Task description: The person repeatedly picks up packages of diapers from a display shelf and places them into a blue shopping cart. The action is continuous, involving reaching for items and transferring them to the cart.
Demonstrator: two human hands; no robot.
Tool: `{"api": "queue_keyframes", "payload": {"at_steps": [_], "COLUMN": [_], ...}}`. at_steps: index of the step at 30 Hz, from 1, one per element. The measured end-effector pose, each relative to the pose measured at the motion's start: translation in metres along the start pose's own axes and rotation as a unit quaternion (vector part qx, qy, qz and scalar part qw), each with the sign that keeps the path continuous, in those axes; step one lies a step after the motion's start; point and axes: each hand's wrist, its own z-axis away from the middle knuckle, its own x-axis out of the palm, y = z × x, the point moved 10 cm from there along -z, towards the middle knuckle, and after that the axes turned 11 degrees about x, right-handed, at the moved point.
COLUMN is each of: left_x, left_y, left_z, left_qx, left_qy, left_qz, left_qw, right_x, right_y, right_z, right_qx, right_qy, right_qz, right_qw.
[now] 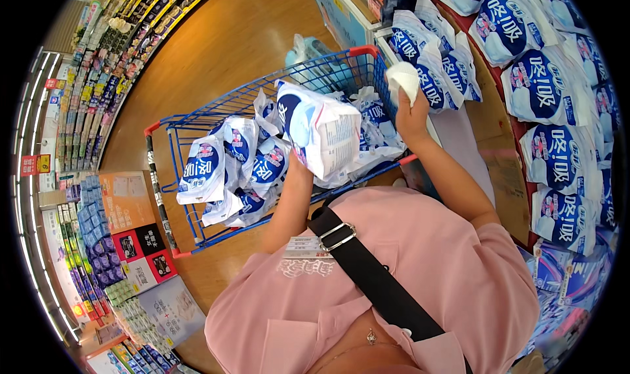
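Observation:
My left hand (299,166) holds a large white and blue plastic package (322,125) from below, above the shopping cart (216,115). In my right hand (412,110) is a folded white cloth (403,78), raised beside the cart's right end. The blue wire cart has red corners and lies across the view before me. Several similar packages (202,169) fill its left part, and more packages (371,110) lie at its right end, partly behind the held one. The fingers of my left hand are mostly hidden under the package.
Stacked packages of the same kind (536,88) line the right side, with a smaller group (430,78) just beyond the cart. A light blue object (315,59) shows behind the cart's far side. Stocked shelves (93,93) and display boxes (142,251) stand at left, beyond wood-look floor (197,44).

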Motion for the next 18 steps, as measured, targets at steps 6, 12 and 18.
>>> {"api": "queue_keyframes", "payload": {"at_steps": [6,12,18], "left_x": [0.05,0.05,0.021], "left_y": [0.003,0.063,0.092], "left_z": [-0.001,0.007,0.019], "left_qx": [0.056,0.185,0.299], "left_qy": [-0.04,-0.015,0.12], "left_qz": [0.068,0.043,-0.202], "left_qw": [0.995,0.982,0.925], "right_x": [0.09,0.08,-0.019], "right_y": [-0.101,0.065,0.064], "right_z": [0.103,0.118,0.041], "right_qx": [-0.365,-0.175,0.33], "right_qy": [-0.194,-0.389,-0.208], "right_qz": [0.125,0.312,-0.043], "right_qw": [0.902,0.849,0.92]}}
